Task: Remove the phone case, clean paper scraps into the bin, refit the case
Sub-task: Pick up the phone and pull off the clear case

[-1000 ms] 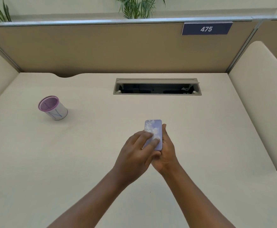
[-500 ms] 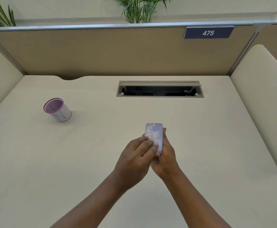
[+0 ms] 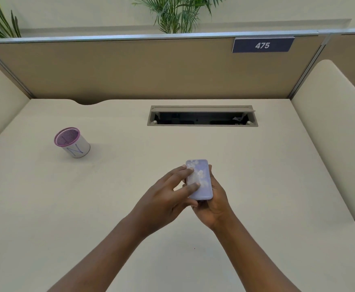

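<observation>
A phone in a pale lilac case with white cloud marks (image 3: pixel 200 178) is held above the middle of the desk. My right hand (image 3: pixel 214 205) cradles it from below and from the right side. My left hand (image 3: pixel 168 197) comes in from the left, with its fingertips pressed on the case's left edge and face. White patches on the case could be paper scraps; I cannot tell. A small bin (image 3: pixel 72 142), white with a purple mesh rim, stands tilted-looking at the desk's left.
The beige desk (image 3: pixel 277 186) has an open cable slot (image 3: pixel 201 119) at the back centre. Padded partitions close it in on the back, left and right. A plate reading 475 (image 3: pixel 262 45) hangs on the back panel. Plants rise behind it.
The hands and phone stay together at mid-desk. My left fingers have shifted slightly along the case's left edge, and more of the case's lower end shows. The head camera has tilted a little.
</observation>
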The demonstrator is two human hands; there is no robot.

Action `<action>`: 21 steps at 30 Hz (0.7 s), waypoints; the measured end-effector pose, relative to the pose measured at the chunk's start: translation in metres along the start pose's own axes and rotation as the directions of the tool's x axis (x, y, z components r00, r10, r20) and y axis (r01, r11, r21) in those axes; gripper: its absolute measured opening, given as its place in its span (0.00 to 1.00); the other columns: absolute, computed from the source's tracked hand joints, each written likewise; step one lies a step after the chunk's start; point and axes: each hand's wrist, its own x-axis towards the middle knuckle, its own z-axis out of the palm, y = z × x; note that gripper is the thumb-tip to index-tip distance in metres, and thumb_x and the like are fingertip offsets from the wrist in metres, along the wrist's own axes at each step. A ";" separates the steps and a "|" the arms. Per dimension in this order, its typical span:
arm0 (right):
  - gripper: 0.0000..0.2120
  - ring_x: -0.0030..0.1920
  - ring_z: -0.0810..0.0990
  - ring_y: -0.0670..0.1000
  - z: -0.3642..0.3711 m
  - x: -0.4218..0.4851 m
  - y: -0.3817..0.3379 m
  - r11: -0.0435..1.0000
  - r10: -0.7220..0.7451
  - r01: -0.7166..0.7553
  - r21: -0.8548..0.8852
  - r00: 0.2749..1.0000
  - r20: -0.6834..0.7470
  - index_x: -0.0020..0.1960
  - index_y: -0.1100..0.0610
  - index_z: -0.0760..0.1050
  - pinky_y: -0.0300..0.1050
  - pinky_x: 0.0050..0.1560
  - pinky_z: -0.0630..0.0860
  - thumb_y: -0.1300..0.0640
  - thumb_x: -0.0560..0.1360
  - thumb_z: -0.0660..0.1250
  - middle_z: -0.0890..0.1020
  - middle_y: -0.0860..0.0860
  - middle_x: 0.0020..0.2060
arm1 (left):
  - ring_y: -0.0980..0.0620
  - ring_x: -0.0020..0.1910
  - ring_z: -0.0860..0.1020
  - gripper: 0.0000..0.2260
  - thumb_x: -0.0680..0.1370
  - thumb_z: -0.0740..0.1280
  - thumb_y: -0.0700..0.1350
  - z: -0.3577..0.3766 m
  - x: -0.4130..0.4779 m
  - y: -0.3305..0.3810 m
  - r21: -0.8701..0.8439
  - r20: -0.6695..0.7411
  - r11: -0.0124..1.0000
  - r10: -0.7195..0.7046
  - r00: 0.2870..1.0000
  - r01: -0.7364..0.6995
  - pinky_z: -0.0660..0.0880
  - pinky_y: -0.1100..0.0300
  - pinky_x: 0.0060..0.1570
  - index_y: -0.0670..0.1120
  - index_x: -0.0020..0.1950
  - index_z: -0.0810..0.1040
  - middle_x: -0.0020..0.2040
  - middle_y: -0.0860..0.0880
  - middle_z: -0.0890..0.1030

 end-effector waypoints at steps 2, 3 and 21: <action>0.23 0.49 0.87 0.53 -0.001 -0.001 -0.001 1.000 -0.002 0.002 -0.003 1.000 0.004 0.64 0.59 0.80 0.47 0.40 0.84 0.43 0.84 0.58 0.87 0.56 0.52 | 0.38 0.67 0.77 0.13 0.79 0.70 0.45 -0.002 0.002 0.003 -0.019 -0.026 1.000 -0.002 1.000 0.002 0.79 0.47 0.59 0.39 0.60 0.84 0.66 0.36 0.79; 0.24 0.49 0.87 0.53 -0.001 -0.002 -0.001 1.000 -0.005 0.005 -0.016 1.000 0.006 0.66 0.59 0.80 0.47 0.41 0.84 0.43 0.84 0.58 0.87 0.56 0.52 | 0.39 0.67 0.77 0.13 0.79 0.70 0.46 -0.003 0.003 0.005 -0.021 -0.032 1.000 -0.002 0.999 0.001 0.79 0.47 0.59 0.39 0.60 0.84 0.66 0.36 0.79; 0.25 0.37 0.83 0.54 -0.010 -0.020 -0.007 0.996 0.023 -0.025 -0.091 1.000 -0.017 0.60 0.60 0.83 0.47 0.38 0.83 0.39 0.78 0.65 0.84 0.59 0.44 | 0.52 0.78 0.62 0.46 0.71 0.76 0.61 -0.001 0.011 0.009 -0.238 0.134 0.945 -0.198 0.971 0.226 0.67 0.45 0.74 0.47 0.81 0.56 0.79 0.54 0.63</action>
